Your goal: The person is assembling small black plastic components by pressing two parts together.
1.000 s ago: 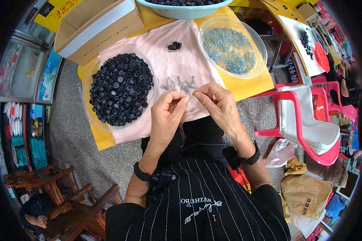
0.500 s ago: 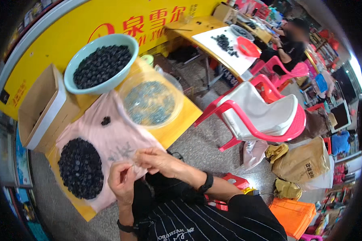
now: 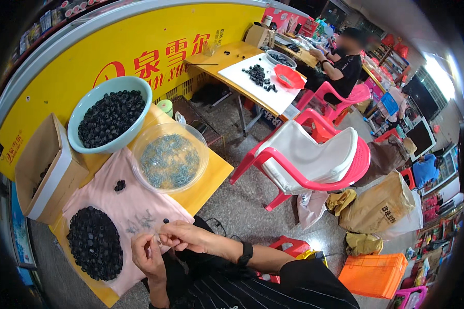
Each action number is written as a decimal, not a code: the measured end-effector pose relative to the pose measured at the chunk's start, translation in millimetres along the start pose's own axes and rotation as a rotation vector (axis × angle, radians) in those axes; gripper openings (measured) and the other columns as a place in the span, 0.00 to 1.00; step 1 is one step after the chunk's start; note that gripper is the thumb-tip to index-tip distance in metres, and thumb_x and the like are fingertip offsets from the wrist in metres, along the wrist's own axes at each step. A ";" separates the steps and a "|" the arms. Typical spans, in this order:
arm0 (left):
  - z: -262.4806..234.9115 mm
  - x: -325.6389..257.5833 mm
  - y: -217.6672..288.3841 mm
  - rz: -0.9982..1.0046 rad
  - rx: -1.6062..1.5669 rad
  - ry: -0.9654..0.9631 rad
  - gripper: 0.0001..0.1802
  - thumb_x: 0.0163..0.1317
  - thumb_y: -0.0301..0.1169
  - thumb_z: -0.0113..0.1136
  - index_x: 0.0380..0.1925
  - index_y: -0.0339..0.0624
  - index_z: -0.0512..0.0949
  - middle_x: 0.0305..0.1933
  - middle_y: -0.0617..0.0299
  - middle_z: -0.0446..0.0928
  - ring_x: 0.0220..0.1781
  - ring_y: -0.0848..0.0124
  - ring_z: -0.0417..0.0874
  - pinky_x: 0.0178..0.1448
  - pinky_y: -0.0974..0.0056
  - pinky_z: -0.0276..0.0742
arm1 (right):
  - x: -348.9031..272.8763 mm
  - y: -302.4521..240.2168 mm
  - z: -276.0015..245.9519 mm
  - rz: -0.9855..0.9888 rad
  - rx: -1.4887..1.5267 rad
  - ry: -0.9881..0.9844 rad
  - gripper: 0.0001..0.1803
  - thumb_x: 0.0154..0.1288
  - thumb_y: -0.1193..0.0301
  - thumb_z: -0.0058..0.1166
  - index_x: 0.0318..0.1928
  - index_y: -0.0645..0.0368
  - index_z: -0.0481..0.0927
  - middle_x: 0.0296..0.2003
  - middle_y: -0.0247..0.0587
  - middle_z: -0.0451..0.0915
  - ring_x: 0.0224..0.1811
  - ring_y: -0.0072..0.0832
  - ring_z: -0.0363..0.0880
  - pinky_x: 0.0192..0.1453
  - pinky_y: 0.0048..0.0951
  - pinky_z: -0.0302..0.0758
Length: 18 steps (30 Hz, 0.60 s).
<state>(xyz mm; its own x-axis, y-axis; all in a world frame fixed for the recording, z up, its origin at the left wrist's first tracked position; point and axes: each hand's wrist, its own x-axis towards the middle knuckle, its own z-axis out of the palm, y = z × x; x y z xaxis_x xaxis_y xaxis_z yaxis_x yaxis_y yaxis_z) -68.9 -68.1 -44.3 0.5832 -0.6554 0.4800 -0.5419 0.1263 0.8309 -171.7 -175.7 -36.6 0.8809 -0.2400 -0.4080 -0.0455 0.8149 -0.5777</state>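
Note:
My left hand (image 3: 148, 253) and my right hand (image 3: 186, 237) meet over the near edge of a pink cloth (image 3: 139, 203), fingertips pinched together. What they hold is too small to make out. Just above my right hand's fingers shows one small black piece (image 3: 166, 221). Small thin metal pieces (image 3: 141, 222) lie scattered on the cloth beyond my hands. To their left spreads a large round heap of black pieces (image 3: 94, 244), and a small cluster of black pieces (image 3: 119, 185) sits farther up the cloth.
A clear round tub (image 3: 200, 164) of thin metal pieces, a pale blue basin (image 3: 76, 131) full of black pieces and a cardboard box (image 3: 62, 177) stand on the yellow table. Rightward is a pink chair (image 3: 314, 154). A person (image 3: 343, 69) sits at another table in the back.
My view has shifted, so the table sits lower and farther left. My hands stay together at the fingertips. A black piece now shows by my right hand's fingers.

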 end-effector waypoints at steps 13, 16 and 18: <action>-5.8 -11.5 -16.3 -0.350 -0.187 -0.036 0.02 0.65 0.22 0.53 0.33 0.34 0.72 0.29 0.64 0.71 0.28 0.79 0.70 0.31 0.73 0.68 | 0.2 8.5 7.9 -0.408 -0.711 0.249 0.21 0.67 0.64 0.49 0.20 0.64 0.73 0.17 0.38 0.75 0.21 0.27 0.76 0.26 0.30 0.71; -4.8 -10.9 -12.9 -0.410 -0.231 0.003 0.03 0.65 0.23 0.54 0.34 0.34 0.72 0.27 0.65 0.71 0.25 0.81 0.70 0.29 0.74 0.67 | 5.1 12.1 7.5 -0.767 -1.485 0.419 0.18 0.65 0.63 0.50 0.22 0.62 0.77 0.17 0.45 0.77 0.19 0.38 0.77 0.24 0.35 0.72; -3.8 -10.2 -11.2 -0.430 -0.249 0.001 0.04 0.65 0.24 0.54 0.33 0.34 0.71 0.28 0.65 0.71 0.25 0.81 0.70 0.28 0.75 0.67 | 6.3 11.3 9.7 -0.659 -1.543 0.429 0.18 0.62 0.62 0.52 0.20 0.60 0.77 0.17 0.50 0.76 0.22 0.45 0.78 0.25 0.39 0.73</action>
<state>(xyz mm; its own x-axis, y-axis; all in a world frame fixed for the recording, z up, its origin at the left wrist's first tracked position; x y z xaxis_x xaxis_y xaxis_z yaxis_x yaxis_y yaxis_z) -66.5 -60.1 -57.5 0.7230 -0.6862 0.0796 -0.0918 0.0188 0.9956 -162.1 -162.9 -38.8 0.7692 -0.6187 0.1597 -0.3567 -0.6231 -0.6961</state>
